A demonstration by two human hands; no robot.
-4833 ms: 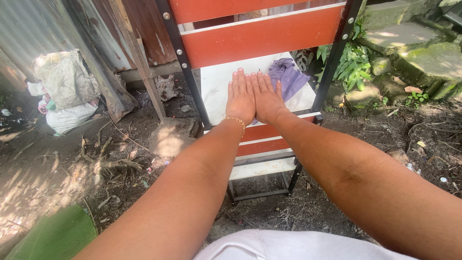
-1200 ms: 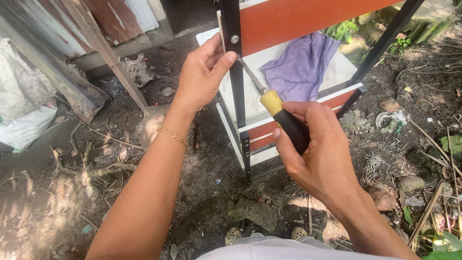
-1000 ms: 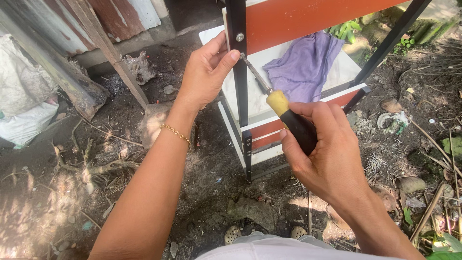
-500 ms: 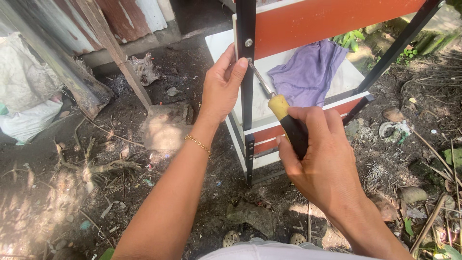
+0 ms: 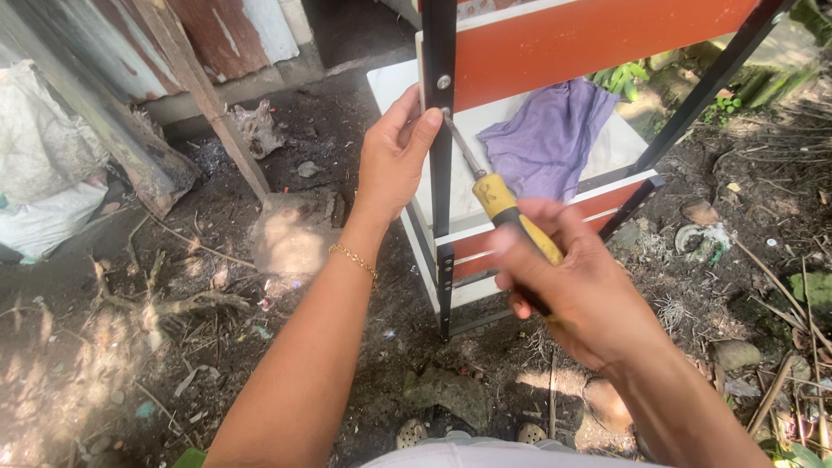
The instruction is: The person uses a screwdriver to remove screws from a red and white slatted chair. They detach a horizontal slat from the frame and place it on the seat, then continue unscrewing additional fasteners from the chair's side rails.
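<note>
My right hand grips a screwdriver with a yellow and black handle. Its metal shaft slants up and left, and the tip meets the black metal upright of a shelf frame. My left hand wraps around that upright, thumb beside the screwdriver tip. A silver screw head shows on the upright just above. The rack has an orange-red panel and a white shelf board with a purple cloth lying on it.
Bare dirt with twigs, stones and litter surrounds the rack. White sacks and a leaning wooden plank stand at the left against corrugated metal sheeting. A second black leg slants at the right. Green plants grow at the right edge.
The view has shifted slightly and the screwdriver tip has come up against the upright beside my left thumb. Much earlier, both palms lay flat on the white shelf.
</note>
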